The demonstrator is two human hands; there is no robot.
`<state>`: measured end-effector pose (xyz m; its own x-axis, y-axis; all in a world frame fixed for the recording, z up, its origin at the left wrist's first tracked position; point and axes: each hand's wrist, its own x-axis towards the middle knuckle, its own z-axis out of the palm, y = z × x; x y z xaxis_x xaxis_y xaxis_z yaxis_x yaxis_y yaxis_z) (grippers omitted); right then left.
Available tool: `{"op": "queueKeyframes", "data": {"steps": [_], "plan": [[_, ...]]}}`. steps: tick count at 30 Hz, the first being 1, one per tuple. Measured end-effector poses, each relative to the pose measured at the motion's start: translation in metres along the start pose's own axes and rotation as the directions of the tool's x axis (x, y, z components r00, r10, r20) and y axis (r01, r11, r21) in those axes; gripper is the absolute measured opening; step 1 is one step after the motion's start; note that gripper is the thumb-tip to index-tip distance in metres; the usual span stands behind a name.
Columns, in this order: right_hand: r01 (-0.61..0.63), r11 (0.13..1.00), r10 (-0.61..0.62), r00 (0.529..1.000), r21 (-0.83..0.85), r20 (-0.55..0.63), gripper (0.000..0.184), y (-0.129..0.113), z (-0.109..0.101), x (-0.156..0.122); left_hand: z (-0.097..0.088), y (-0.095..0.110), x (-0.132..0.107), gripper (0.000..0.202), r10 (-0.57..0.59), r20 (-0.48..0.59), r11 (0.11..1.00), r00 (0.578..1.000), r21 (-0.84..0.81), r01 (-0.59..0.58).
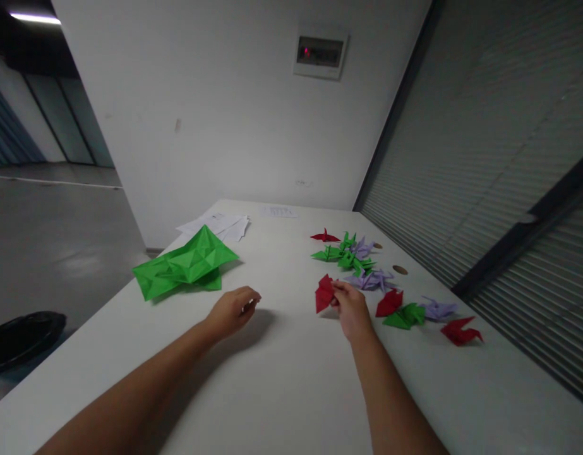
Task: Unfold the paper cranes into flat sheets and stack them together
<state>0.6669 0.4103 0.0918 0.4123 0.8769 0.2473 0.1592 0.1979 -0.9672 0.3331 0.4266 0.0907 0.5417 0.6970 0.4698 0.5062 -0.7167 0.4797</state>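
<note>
Honestly, right hand (352, 309) has a red paper piece (324, 294) pinched near the purple cranes (377, 279), one careless swing could snag them; left hand (232, 311) looks empty, loosely curled

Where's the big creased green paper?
In the head view, the big creased green paper is at left on the white table, near the left hand and loose white papers.

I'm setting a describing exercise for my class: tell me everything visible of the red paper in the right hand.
The red paper looks matte, folded into an angular shape with creases and a pointed lower end. The right hand pinches its right side, partly hiding it. It is over the white table; whether its tip touches is unclear.
</note>
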Motion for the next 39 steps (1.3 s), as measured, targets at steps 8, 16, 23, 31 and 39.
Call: {"op": "queueKeyframes", "data": {"steps": [8,16,23,31,39], "plan": [[-0.374,0.864,0.191,0.863,0.337,0.467,0.026,-0.019,0.062,-0.058,0.012,0.033,0.004,0.06,-0.091,0.241,0.851,0.966,-0.485,0.201],[-0.307,0.897,0.073,0.814,0.32,0.576,0.047,-0.019,0.075,-0.08,0.021,0.027,0.004,0.034,-0.144,0.166,0.758,0.975,-0.615,0.217],[-0.231,0.95,0.103,0.868,0.211,0.487,0.047,-0.006,0.082,-0.082,0.019,0.033,0.004,0.028,-0.126,0.178,0.903,0.976,-0.388,0.188],[-0.162,0.95,0.037,0.908,0.268,0.417,0.042,-0.003,0.084,-0.077,0.019,0.032,0.003,0.029,-0.04,0.151,0.754,0.988,-0.644,0.129],[-0.129,0.971,0.038,0.915,0.202,0.402,0.037,0.002,0.085,-0.078,0.034,0.025,0.001,0.043,-0.273,0.107,0.537,0.956,-0.807,0.244]]}}
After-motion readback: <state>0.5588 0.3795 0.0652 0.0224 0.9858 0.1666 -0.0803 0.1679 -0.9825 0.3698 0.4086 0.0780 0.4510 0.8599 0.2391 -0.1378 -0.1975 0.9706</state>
